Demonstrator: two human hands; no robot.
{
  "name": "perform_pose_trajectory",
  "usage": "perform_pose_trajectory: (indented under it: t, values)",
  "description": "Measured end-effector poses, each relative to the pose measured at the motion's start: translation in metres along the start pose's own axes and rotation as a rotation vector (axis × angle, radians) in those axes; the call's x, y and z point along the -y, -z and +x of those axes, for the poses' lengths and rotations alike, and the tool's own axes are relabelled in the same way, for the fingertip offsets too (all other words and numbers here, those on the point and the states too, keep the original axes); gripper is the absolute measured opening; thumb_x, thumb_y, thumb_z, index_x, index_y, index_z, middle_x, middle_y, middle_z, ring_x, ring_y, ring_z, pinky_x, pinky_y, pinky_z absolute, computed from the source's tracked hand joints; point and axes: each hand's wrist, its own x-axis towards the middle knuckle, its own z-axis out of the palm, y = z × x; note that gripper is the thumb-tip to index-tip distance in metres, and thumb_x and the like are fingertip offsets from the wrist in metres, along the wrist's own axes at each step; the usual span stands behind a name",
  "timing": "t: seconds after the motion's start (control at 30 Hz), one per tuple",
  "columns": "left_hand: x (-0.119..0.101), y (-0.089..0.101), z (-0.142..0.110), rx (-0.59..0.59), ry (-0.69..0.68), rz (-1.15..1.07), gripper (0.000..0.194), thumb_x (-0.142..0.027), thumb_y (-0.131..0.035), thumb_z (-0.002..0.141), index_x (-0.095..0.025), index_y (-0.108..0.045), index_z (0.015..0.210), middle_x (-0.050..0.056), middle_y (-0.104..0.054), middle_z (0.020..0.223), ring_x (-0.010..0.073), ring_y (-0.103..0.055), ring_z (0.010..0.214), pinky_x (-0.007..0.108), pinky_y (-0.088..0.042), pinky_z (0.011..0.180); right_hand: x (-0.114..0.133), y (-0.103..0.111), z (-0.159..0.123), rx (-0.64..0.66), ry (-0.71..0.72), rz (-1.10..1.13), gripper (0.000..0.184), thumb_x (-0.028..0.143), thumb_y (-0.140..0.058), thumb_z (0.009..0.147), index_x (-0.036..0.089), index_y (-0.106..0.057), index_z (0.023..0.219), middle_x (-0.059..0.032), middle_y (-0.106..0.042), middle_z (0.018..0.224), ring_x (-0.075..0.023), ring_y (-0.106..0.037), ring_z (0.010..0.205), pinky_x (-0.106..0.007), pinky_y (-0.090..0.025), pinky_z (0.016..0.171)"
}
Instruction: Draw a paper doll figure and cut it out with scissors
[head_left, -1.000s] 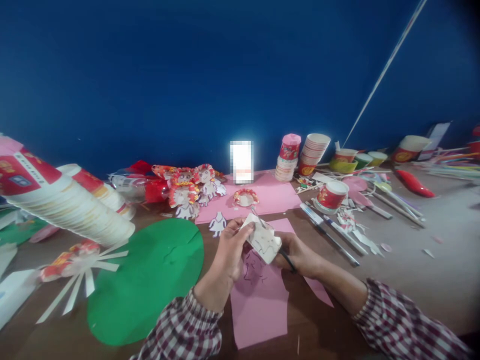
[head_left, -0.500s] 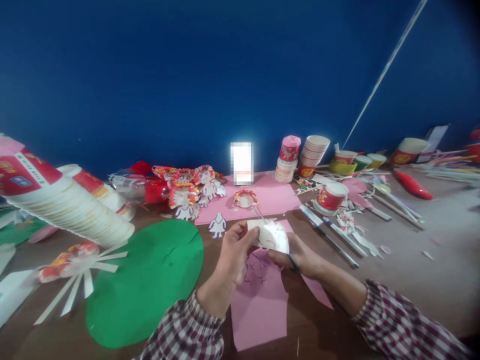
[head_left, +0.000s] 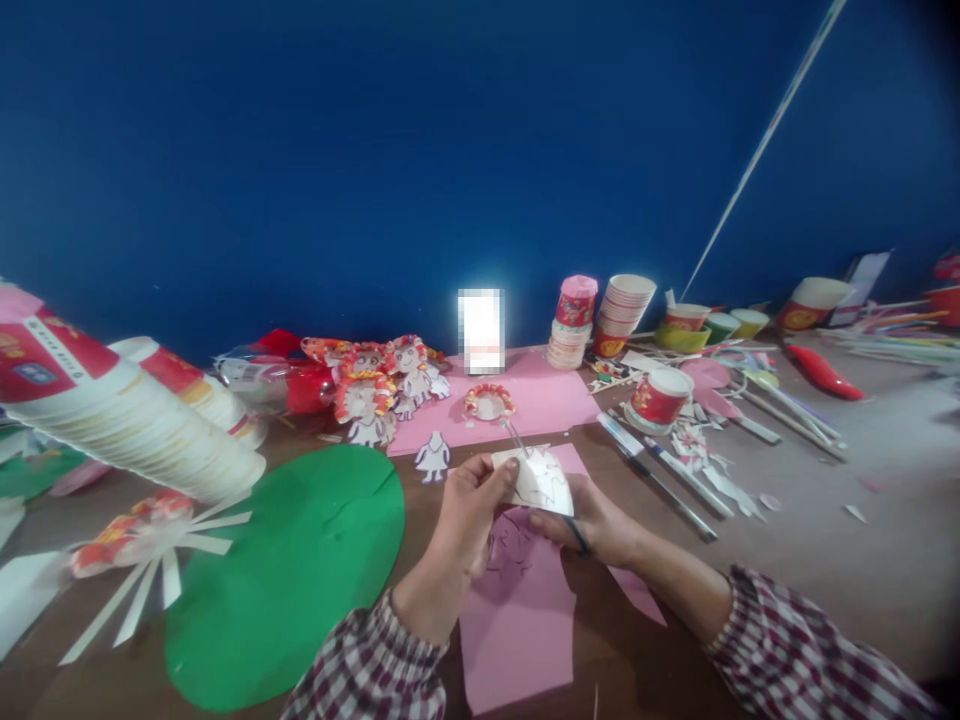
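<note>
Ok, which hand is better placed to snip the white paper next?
Probably the right hand: its fingers are at the scissors' handle, while the left hand is busy pinching the white paper.

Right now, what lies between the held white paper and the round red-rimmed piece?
In the head view, what look like scissor blades show between the white paper and the round piece, with part of the pink sheet behind.

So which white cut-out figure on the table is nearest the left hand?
The cut-out figure lying alone just beyond the left hand, right of the green oval. The other figures are bunched farther off, by the ringed paper heads.
</note>
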Motion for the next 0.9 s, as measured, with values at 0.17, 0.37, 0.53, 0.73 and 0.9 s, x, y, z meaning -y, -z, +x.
perform_pose_trajectory:
  t: [0.17, 0.37, 0.53, 0.73, 0.9]
  values:
    - [0.001, 0.002, 0.001, -0.011, -0.031, 0.048, 0.032, -0.034, -0.076, 0.062, -0.016, -0.056, 0.08, -0.001, -0.062, 0.065, 0.0096, -0.055, 0.053, 0.021, -0.042, 0.051, -0.005, 0.0, 0.0, -0.067, -0.006, -0.07, 0.027, 0.037, -0.067, 0.073, 0.013, -0.057, 0.079, 0.0025, -0.047, 0.063, -0.0091, -0.036, 0.056, -0.021, -0.031, 0.051]
    - [0.006, 0.005, 0.004, 0.013, -0.091, 0.119, 0.026, -0.034, -0.072, 0.067, -0.017, -0.058, 0.079, -0.001, -0.06, 0.064, 0.0101, -0.054, 0.054, 0.021, -0.041, 0.052, -0.015, 0.0, 0.0, -0.184, -0.004, -0.287, 0.02, 0.031, -0.067, 0.071, 0.015, -0.057, 0.075, 0.0045, -0.045, 0.06, -0.0089, -0.035, 0.055, -0.02, -0.031, 0.051]
    - [0.003, 0.005, 0.005, -0.01, -0.164, 0.258, 0.017, -0.028, -0.072, 0.064, -0.014, -0.066, 0.072, 0.002, -0.064, 0.07, 0.0124, -0.056, 0.065, 0.023, -0.044, 0.064, -0.012, 0.001, -0.003, -0.244, 0.019, -0.448, 0.011, 0.025, -0.059, 0.073, 0.016, -0.054, 0.069, 0.0064, -0.039, 0.055, -0.0081, -0.033, 0.052, -0.019, -0.027, 0.048]
    - [0.0, 0.004, 0.004, 0.047, -0.218, 0.354, 0.009, -0.022, -0.067, 0.067, -0.014, -0.069, 0.071, 0.003, -0.066, 0.07, 0.0148, -0.057, 0.065, 0.024, -0.043, 0.062, -0.01, 0.004, -0.006, -0.299, 0.049, -0.664, 0.009, 0.026, -0.056, 0.075, 0.017, -0.06, 0.076, 0.0046, -0.046, 0.055, -0.0082, -0.036, 0.05, -0.019, -0.027, 0.048]
    - [0.004, 0.003, 0.003, 0.12, -0.247, 0.309, 0.01, -0.014, -0.068, 0.063, -0.016, -0.07, 0.072, 0.002, -0.066, 0.07, 0.0163, -0.058, 0.068, 0.027, -0.044, 0.068, -0.007, 0.004, -0.008, -0.323, 0.057, -0.793, 0.007, 0.022, -0.054, 0.075, 0.019, -0.06, 0.073, 0.0031, -0.05, 0.055, -0.0086, -0.036, 0.049, -0.02, -0.025, 0.049]
